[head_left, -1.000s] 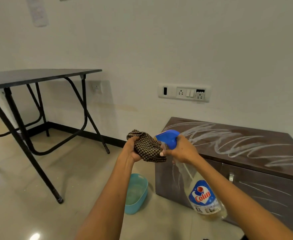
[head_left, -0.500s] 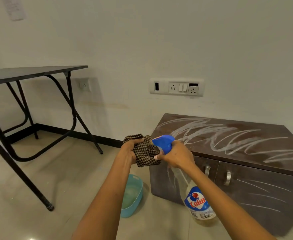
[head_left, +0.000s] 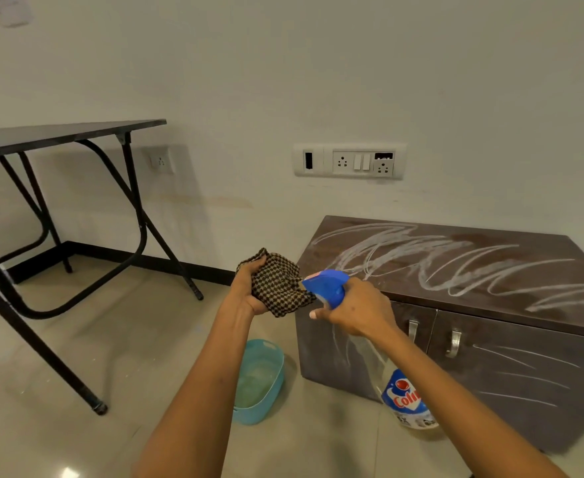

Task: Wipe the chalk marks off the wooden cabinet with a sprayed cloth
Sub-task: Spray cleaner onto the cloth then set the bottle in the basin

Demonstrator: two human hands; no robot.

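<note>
Fingers point(head_left: 254, 267) of the left hand point(head_left: 249, 291) curl round the bunched checked cloth point(head_left: 278, 288), held off the front-left corner of the cabinet point(head_left: 525, 332); the right hand point(head_left: 356, 308) grips the spray bottle point(head_left: 328, 288), nozzle at the cloth. Wetting seems the step in hand; next, press the cloth onto the chalk marks point(head_left: 438, 267) across the top. Trigger hidden, cabinet's right end cut off

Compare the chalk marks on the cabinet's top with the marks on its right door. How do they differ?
The top marks are thick, looping scribbles that overlap and cover most of the surface; the door marks are a few thin, nearly straight strokes, set apart. The top marks lie on a flat surface; the door marks are on an upright one. Both are white chalk on the dark cabinet, and neither shows wiping.
</note>
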